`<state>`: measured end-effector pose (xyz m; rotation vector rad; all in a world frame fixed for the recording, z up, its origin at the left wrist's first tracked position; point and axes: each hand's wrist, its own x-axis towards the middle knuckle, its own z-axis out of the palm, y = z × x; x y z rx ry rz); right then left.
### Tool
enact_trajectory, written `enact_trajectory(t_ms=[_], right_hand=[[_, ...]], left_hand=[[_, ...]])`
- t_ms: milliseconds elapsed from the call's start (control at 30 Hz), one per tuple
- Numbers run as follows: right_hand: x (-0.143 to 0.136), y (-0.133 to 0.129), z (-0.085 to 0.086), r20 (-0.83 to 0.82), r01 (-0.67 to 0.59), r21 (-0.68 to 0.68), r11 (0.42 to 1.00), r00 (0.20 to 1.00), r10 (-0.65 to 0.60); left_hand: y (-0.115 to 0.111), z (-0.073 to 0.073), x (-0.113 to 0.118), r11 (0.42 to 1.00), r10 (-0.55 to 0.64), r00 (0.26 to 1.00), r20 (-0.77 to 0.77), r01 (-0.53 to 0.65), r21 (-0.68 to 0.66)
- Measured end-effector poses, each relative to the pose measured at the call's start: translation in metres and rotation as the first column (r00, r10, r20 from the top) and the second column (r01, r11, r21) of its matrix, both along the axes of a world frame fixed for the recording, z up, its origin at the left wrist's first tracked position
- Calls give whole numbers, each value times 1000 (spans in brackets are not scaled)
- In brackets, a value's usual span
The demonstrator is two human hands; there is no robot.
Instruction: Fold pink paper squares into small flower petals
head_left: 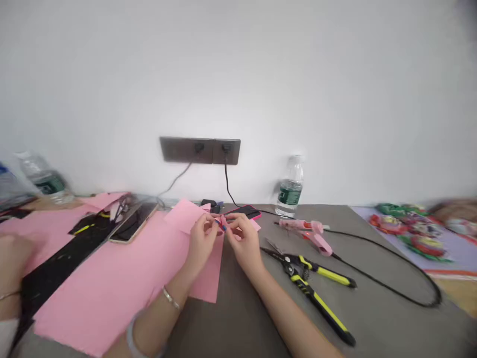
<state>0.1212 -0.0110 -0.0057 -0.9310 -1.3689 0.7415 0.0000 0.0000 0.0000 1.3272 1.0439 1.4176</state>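
My left hand (203, 236) and my right hand (244, 238) meet above the grey table (246, 318), fingertips pinched close together. Between them is a small pink piece (223, 220), blurred, with something blue at the fingertips that I cannot make out. Both hands seem to hold the pink piece. Pink paper sheets (122, 278) lie under and left of my left hand. Right of my right hand are yellow-and-black pliers (316, 293) and a pink glue gun (313, 231).
A water bottle (289, 191) stands by the wall, near a pink-edged phone (248, 212). Another phone (134, 223) lies on the paper. A black cable (395, 256) loops at right, before colourful crafts (417, 228). Another person's arm (11, 273) shows at far left.
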Motion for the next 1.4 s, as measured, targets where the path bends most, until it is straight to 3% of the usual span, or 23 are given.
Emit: enact_trajectory(t_ms=[133,267,333,467,600,767,900,1000,1133,1267,1400], right_hand=[[3,2,-3,-137,18,-64,998,990,-27],[0,0,-3,-143,-36,-39,999,989,30],[0,0,-3,-160,-45,-44,998,986,37],[3,5,-4,-328,-95,-141,985,944,44],[5,9,-5,-446,-177,-204,963,892,70],[3,8,-4,-528,-256,-219,942,842,106],[7,10,-4,-609,-283,-250,926,790,76],[11,14,-5,-644,-321,-280,905,762,71],[15,16,-7,-603,-369,-288,884,787,132],[20,16,-8,-457,-318,-301,899,876,157],[25,18,-9,-283,-255,-295,921,944,171]], left_hand=[[2,-4,1,998,61,997,-53,-61,4],[2,-3,4,998,4,998,62,-1,-57],[1,-2,4,999,20,999,29,-19,-48],[-1,2,1,991,117,973,-198,-100,92],[-2,4,-1,964,168,954,-247,-107,242],[-1,5,-6,894,222,907,-358,-44,445],[1,2,-10,869,166,903,-396,56,492],[2,0,-10,913,57,940,-337,87,397],[4,-2,-5,990,-76,994,-72,84,111],[8,-2,-7,982,-163,986,38,166,-93],[10,-2,-10,958,-214,973,82,226,-175]])
